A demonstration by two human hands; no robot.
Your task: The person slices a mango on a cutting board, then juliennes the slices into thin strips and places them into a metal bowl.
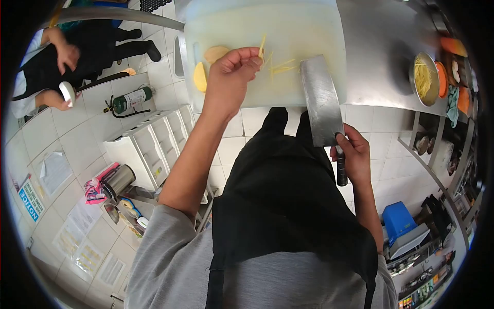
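Over the pale cutting board [247, 23], my left hand [232, 74] pinches a few thin yellow strips [262, 47] between thumb and fingertips. A large cleaver [321, 100] is in my right hand [354, 154], which grips it where the blade meets the black handle; the blade lies flat over the board's near right edge. Loose yellow shreds [283, 67] are on the board between my left hand and the blade. Two pale yellow pieces, one rounded [215, 53] and one cut [200, 77], rest at the board's left side, close to my left wrist.
A metal bowl [436, 77] of yellow shreds stands on the steel counter [375, 56] at the right, beside orange items [454, 46] and a green cloth [453, 103]. Another person [67, 56] in a black apron is at the upper left. White drawers [149, 149] stand below left.
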